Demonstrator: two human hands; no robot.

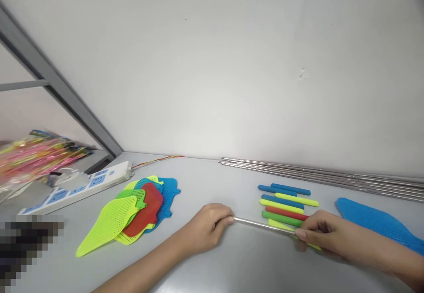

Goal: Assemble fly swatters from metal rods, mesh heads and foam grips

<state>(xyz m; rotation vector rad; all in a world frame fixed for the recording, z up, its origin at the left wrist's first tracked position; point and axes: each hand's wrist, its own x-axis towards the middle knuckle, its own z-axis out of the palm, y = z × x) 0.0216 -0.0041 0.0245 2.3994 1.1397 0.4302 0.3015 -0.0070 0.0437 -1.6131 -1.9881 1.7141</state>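
Observation:
A thin metal rod (pixel 261 225) stretches between my two hands above the grey table. My left hand (pixel 212 226) is closed round its left end. Further right, my right hand (pixel 321 235) pinches the rod between thumb and fingers; its far end is hidden. Behind and beside my right hand lie several plastic handles (pixel 286 210) in blue, yellow, red and green, side by side. To the left of my left hand is a fanned pile of mesh fly swatter heads (pixel 112 218), yellow, green, red and blue. Another blue swatter head (pixel 377 222) lies to the right, partly behind my right forearm.
Several long metal rods (pixel 314 174) lie along the wall at the back right. A white power strip (pixel 114 172) with a plug in it stands at the left, with a thin wire (pixel 155 159) trailing. Packaged items (pixel 39 156) lie beyond a grey metal frame (pixel 66 89).

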